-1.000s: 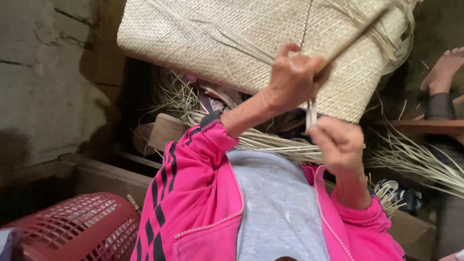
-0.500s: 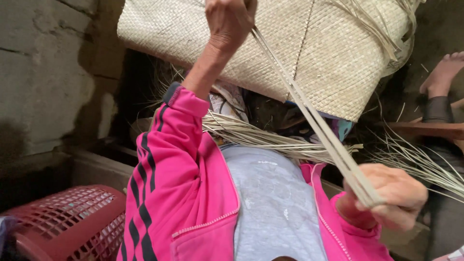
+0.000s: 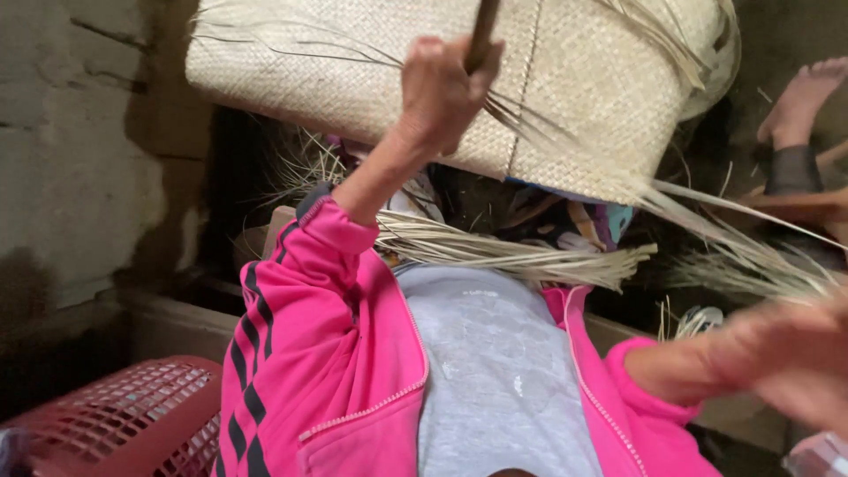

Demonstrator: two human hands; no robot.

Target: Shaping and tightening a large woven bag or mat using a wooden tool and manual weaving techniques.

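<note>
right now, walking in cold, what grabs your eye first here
The bright pink jacket sleeve fills the lower middle, its left hand raised and gripping a dark stick-like tool against the big pale woven mat across the top. Dry straw-coloured strips fan out under the mat, while the right hand is a blur at the right edge. A red plastic basket sits in the bottom left corner.

Looks to me like a home weaving workshop: rough plastered wall (image 3: pixel 79 177), big woven straw mat (image 3: pixel 565 88), loose bundles of dried straw strips (image 3: pixel 512 252), red plastic basket (image 3: pixel 124 420) on the floor.
</note>
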